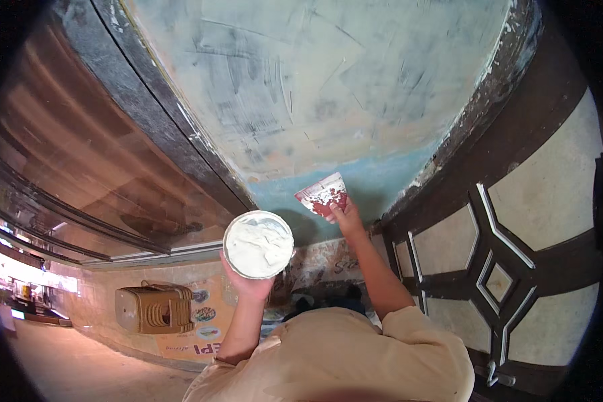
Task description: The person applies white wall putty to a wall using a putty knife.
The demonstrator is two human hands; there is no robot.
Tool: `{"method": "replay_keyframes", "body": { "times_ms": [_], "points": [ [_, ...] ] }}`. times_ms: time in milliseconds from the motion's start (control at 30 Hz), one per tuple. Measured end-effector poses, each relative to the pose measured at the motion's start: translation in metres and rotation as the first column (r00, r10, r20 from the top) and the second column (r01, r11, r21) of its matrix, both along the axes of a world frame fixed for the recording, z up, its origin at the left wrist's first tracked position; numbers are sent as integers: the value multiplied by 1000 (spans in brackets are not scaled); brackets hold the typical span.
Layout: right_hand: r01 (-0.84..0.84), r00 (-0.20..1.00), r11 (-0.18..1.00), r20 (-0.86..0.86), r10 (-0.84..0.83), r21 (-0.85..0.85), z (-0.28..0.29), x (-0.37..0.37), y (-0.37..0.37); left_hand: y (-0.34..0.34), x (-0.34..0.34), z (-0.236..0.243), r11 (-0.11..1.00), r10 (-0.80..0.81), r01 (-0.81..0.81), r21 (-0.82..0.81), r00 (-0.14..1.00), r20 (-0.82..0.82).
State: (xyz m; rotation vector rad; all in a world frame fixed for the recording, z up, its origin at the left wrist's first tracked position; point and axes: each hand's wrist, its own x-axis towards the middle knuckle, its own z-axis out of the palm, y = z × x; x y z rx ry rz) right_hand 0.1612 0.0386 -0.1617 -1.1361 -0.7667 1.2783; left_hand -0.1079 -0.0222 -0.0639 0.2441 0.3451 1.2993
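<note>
My left hand (251, 285) is wrapped round the near side of a round tub of white putty (258, 242), held level with its open top facing up. The putty's surface is thick and ridged. In my right hand (346, 218) is a red putty knife (325, 195) with a wide blade, smeared with white putty. The blade points up and left, in front of the blue lower part of a wall (295, 87). Whether it touches the wall I cannot tell. Grey-white patches and dark streaks cover the wall higher up.
On the left, a dark frame (161, 100) borders brown glass panels (80, 134). A dark door with pale panels (509, 268) and a handle (494, 375) stands at the right. A brown plastic stool (155, 308) lies at the lower left beside a printed sheet (211, 315).
</note>
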Motion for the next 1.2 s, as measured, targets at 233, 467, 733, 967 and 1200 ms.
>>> {"method": "replay_keyframes", "body": {
  "times_ms": [233,467,733,967,1200],
  "points": [
    [-73,985,926,172,9,371,142,11,3,3,35,22,997,-51,47,63,997,64],
    [-390,690,891,714,115,233,245,-11,4,15,58,37,989,-59,39,140,988,141],
    [-472,405,880,874,269,-52,250,-13,32,18,73,46,985,164,-172,15,961,222],
    [-569,527,822,779,341,25,227,-37,37,22,79,46,995,79,-92,43,969,232],
    [-437,751,847,641,159,302,245,-43,10,22,68,52,993,66,-89,75,961,269]
  ]
}}
